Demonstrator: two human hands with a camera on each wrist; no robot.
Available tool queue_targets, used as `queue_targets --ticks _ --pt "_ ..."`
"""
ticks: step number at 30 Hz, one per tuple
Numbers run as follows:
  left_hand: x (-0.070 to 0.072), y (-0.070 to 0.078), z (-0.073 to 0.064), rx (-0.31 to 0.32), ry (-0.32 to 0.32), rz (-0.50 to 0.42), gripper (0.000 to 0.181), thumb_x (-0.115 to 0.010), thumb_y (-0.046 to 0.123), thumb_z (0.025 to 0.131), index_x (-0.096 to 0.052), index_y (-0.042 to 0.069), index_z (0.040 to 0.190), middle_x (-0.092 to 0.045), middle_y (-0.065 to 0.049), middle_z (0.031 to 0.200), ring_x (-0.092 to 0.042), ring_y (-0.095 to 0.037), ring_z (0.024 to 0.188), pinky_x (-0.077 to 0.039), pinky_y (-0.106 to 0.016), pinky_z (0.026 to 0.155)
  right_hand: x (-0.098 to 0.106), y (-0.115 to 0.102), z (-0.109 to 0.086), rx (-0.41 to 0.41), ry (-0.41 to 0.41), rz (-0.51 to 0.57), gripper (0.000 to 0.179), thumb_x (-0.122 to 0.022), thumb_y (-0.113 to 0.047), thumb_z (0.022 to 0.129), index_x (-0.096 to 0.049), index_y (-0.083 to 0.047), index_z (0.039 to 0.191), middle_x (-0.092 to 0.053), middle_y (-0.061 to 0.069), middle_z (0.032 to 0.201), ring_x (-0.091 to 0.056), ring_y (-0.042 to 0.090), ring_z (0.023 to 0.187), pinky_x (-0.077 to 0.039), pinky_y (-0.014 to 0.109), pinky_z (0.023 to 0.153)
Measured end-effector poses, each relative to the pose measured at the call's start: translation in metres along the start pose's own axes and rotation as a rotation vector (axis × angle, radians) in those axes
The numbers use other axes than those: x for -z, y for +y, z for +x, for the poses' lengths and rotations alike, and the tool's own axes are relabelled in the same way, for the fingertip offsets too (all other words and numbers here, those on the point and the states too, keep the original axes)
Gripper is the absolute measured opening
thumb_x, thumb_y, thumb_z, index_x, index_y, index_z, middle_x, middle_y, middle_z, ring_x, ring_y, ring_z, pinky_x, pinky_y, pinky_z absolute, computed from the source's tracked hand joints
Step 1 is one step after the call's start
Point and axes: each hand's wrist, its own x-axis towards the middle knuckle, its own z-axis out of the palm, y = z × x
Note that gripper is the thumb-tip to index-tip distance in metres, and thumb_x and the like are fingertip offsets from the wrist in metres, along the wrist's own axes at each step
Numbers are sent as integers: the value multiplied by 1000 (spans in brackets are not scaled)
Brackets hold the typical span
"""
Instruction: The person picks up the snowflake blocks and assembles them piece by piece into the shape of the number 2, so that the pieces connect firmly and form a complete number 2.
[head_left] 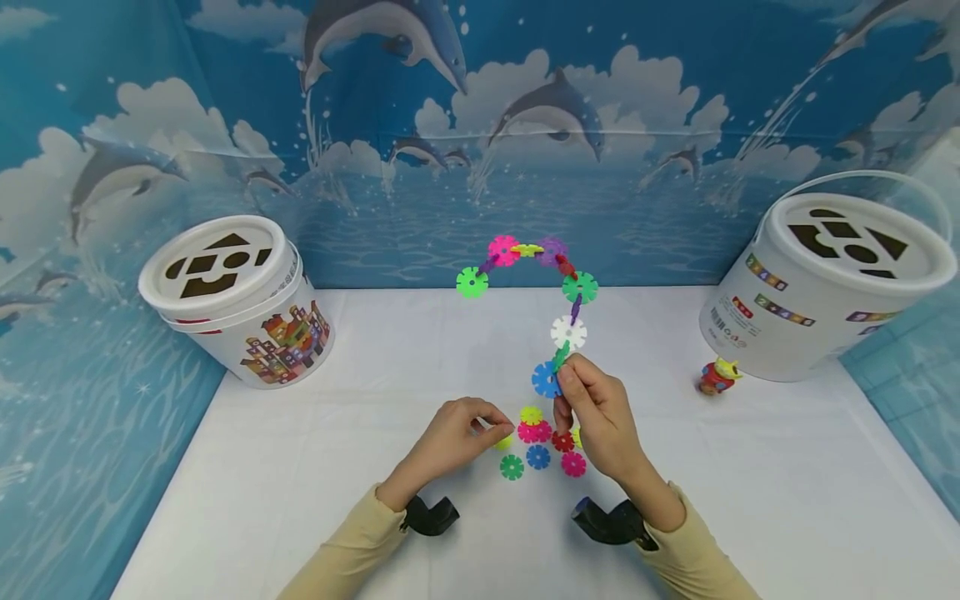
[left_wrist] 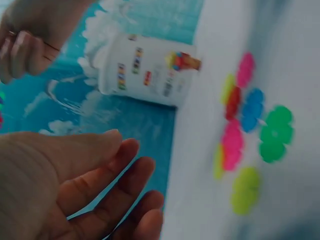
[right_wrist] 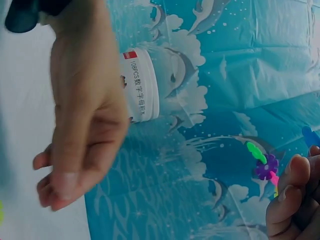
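Observation:
My right hand (head_left: 603, 417) pinches the end of a curved chain of interlocking plastic snowflake discs, at a blue disc (head_left: 544, 380) joined to a green one. Raised upright, the chain runs up through a white disc (head_left: 568, 332) and a green disc (head_left: 581, 287). It then arches left to a bright green disc (head_left: 472, 283) at its far end. My left hand (head_left: 459, 435) hovers beside the loose discs, its fingers loosely bent. In the left wrist view nothing lies between the thumb and fingers of this left hand (left_wrist: 105, 185).
Loose discs lie on the white table, among them a pink one (head_left: 573, 464), a blue one (head_left: 537, 457) and a green one (head_left: 512, 467). White lidded buckets stand at left (head_left: 281, 337) and right (head_left: 780, 308). A small red-and-yellow toy figure (head_left: 717, 377) is near the right bucket.

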Motion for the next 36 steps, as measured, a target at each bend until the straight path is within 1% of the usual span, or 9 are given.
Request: queue_targets --ticks 2,5,9,12,17,22,26,31,36 --pt "-5 -11 1 2 8 39 8 -72 22 86 -75 15 89 -67 11 86 -59 -11 82 -48 -22 68 0 0 0 -1 1 3 26 -35 19 91 -46 0 77 -45 5 57 -46 15 44 -40 26 39" --pt "-13 -26 3 25 31 72 14 -77 23 82 -74 14 92 -67 7 87 -58 -15 82 -47 -24 69 0 0 0 -6 4 12 26 -35 18 92 -47 0 77 -45 5 57 -46 15 44 -41 26 40" --pt "-22 -39 3 70 2 133 30 -82 29 75 -72 13 99 -63 5 88 -52 -12 78 -43 -23 68 1 0 0 -14 4 29 26 -33 18 92 -46 0 77 -46 6 58 -47 16 44 -41 26 40" --pt "-26 -43 2 81 -26 183 37 -84 30 72 -71 13 102 -57 5 86 -46 -10 74 -40 -22 65 1 -1 0 -13 3 43 26 -33 18 92 -46 1 77 -46 6 58 -47 16 43 -41 26 40" --pt "-27 -44 3 72 -44 198 30 -84 26 73 -70 14 97 -54 4 81 -44 -9 71 -39 -22 63 2 -1 0 -18 3 56 26 -32 18 93 -46 1 78 -46 6 59 -48 16 44 -43 25 41" --pt "-25 -44 5 104 -72 129 26 -84 20 73 -64 15 90 -53 8 76 -47 -9 70 -41 -22 62 2 -2 1 -16 -5 64 25 -32 17 93 -45 2 78 -46 6 60 -48 16 45 -43 25 43" --pt "-23 -46 5 88 -65 71 17 -79 17 79 -63 15 85 -53 10 70 -49 -7 64 -43 -22 59 2 -4 1 -14 -6 77 25 -31 16 94 -44 3 78 -46 6 60 -48 16 46 -44 25 44" --pt "-23 -42 6 36 -12 -17 10 -77 16 81 -68 15 83 -57 13 68 -52 -3 60 -45 -21 56 3 -6 1 -17 -8 95 25 -28 16 95 -44 4 80 -45 6 62 -48 15 47 -44 24 44" --pt "-15 -21 8 20 60 -220 13 -78 17 79 -73 9 89 -66 8 74 -61 -7 61 -52 -23 56 4 -6 1 -3 -13 128 24 -27 16 95 -44 6 81 -44 7 62 -47 15 47 -43 25 44"
